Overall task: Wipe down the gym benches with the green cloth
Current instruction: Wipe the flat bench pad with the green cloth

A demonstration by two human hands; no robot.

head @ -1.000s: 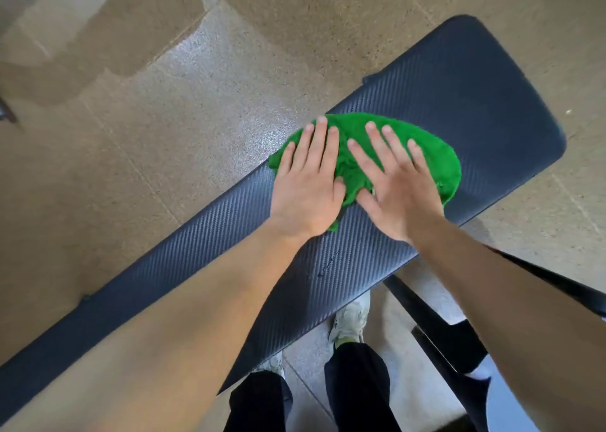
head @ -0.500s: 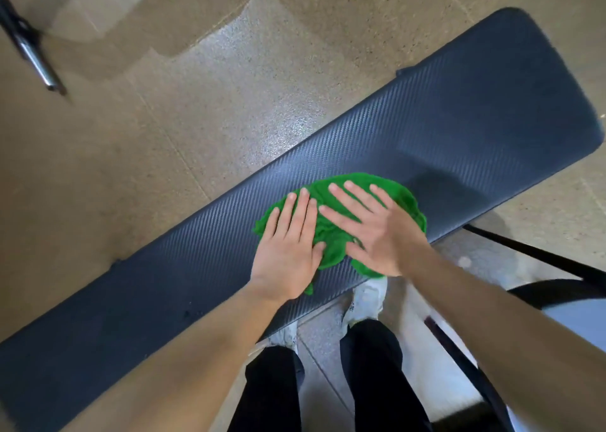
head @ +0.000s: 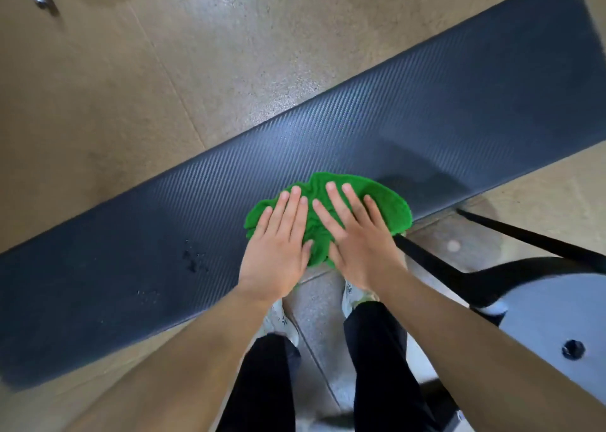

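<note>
Both hands lie flat, side by side, on the green cloth (head: 387,202) — the left hand (head: 278,251) and right hand (head: 357,248) press it with straight fingers, gripping nothing. The bunched cloth sits at the near edge of the dark ribbed bench (head: 426,110) — partly hanging over it, above the person's shoes (head: 282,320).

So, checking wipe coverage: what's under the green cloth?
The dark bench pad, at its near edge. The left hand and right hand press flat on the green cloth; the pad surface directly beneath it is hidden.
</note>
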